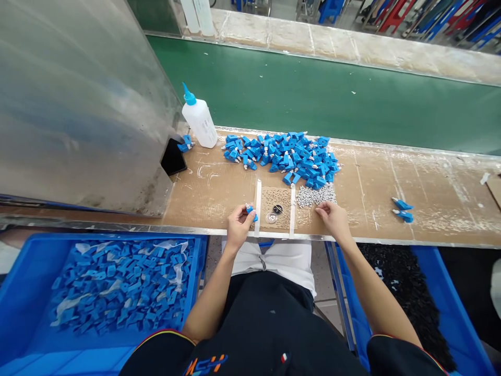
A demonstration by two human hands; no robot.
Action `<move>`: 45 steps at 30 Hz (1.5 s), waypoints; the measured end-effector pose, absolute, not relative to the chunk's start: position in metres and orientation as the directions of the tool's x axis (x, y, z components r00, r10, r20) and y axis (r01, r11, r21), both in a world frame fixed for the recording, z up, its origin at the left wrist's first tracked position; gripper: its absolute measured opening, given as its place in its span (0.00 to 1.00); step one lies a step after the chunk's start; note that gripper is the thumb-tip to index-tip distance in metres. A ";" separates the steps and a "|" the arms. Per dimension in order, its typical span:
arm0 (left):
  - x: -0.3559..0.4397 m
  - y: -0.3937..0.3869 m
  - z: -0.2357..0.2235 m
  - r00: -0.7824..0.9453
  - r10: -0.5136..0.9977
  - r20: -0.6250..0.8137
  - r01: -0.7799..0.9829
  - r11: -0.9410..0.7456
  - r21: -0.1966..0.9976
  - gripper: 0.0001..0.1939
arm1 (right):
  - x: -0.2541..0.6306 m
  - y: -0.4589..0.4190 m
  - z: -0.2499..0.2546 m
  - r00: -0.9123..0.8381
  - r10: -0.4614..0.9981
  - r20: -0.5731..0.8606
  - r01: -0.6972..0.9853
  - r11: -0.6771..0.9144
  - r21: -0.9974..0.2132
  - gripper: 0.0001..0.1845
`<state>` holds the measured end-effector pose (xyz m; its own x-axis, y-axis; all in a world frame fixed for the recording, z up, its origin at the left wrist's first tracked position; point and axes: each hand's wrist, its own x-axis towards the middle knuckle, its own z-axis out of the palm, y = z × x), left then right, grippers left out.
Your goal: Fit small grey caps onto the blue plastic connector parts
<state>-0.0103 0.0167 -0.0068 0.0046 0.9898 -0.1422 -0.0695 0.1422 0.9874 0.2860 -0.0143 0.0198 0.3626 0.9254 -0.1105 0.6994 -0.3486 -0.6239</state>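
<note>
My left hand (239, 225) pinches a small blue plastic part (250, 210) with a whitish tip, just left of a perforated mat (270, 196). On the mat lie a small black round dish (277, 209) and a clear round dish (271, 218), with a thin stick by them. Thumb and fingertips of my right hand (332, 216) come together at the near edge of a pile of small grey pieces (315, 195); whatever is between them is too small to make out. Behind both hands spreads a heap of blue plastic parts (289, 154).
A white bottle with a blue nozzle (200, 122) stands back left, near a black flat object (173, 156). Two blue parts (403, 210) lie right. Below the bench are a blue bin (23, 282) of blue parts and another bin (450, 282) holding black pieces. A green belt (313, 83) runs behind.
</note>
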 end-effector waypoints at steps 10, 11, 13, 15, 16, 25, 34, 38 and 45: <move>-0.010 0.018 -0.016 -0.007 0.995 -0.097 -0.088 0.096 0.991 0.17 | 0.295 -0.014 0.026 0.283 0.941 -0.185 0.746 -0.337 -0.575 0.09; -0.010 0.018 -0.017 -0.007 0.996 -0.091 -0.088 0.090 0.992 0.17 | 0.298 -0.012 0.025 0.242 0.954 -0.178 0.774 -0.300 -0.557 0.09; -0.009 0.017 -0.017 -0.006 0.996 -0.091 -0.096 0.090 0.991 0.17 | 0.302 -0.009 0.023 0.150 0.976 -0.161 0.828 -0.213 -0.519 0.07; -0.009 0.017 -0.017 -0.005 0.995 -0.103 -0.115 0.102 0.988 0.17 | 0.305 -0.007 0.022 0.084 0.986 -0.143 0.858 -0.144 -0.493 0.05; -0.010 0.017 -0.017 -0.004 0.994 -0.110 -0.125 0.109 0.986 0.17 | 0.305 -0.006 0.021 0.065 0.989 -0.134 0.864 -0.123 -0.489 0.05; -0.011 0.016 -0.018 0.021 0.993 -0.118 -0.173 0.120 0.978 0.17 | 0.256 -0.015 0.000 -0.156 0.979 0.132 0.844 0.202 -0.498 0.11; -0.009 0.016 -0.019 0.014 0.994 -0.106 -0.166 0.107 0.980 0.15 | 0.258 -0.008 0.003 -0.204 0.974 0.101 0.815 0.226 -0.534 0.13; -0.010 0.016 -0.019 0.016 0.995 -0.096 -0.185 0.098 0.978 0.14 | 0.257 -0.003 0.015 -0.159 0.987 -0.012 0.748 0.112 -0.654 0.15; -0.011 0.015 -0.019 0.028 0.996 -0.081 -0.202 0.085 0.976 0.14 | 0.232 -0.001 0.047 -0.262 0.965 0.011 0.745 0.210 -0.633 0.11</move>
<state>-0.0106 0.0153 -0.0191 0.0275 0.9963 -0.0814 -0.2015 0.0853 0.9758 0.2325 -0.0010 0.0472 -0.2621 0.9650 0.0111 0.7450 0.2097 -0.6333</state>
